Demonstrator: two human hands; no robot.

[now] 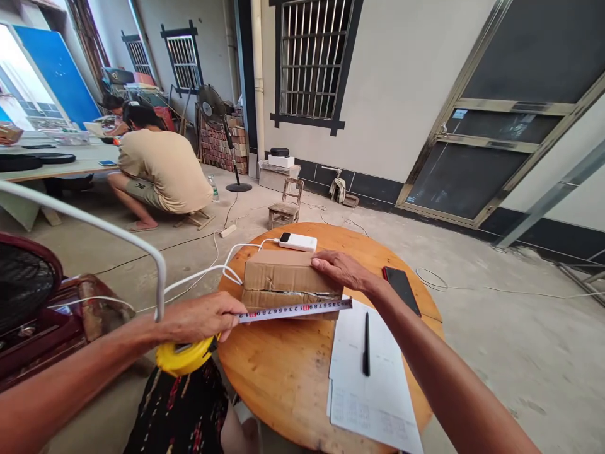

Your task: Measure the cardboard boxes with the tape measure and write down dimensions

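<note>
My left hand (201,318) is closed on a tape measure. Its yellow case (184,358) sits below the fingers, and the thumb and forefinger pinch the white blade (293,310). That blade stretches to the right along the lower front of a cardboard box (290,277), its hook end near the box's right edge. The box has a split running across its creased front. Over its top right corner my right hand (343,270) grips it, the fingers partly hidden behind.
On the round wooden table (278,366) are paper sheets (373,391), a black pen (367,343), a phone (401,287) and a white power bank (297,242) with a cable. A fan (28,290) stands left. A person (161,164) squats beyond, near a small chair (285,208).
</note>
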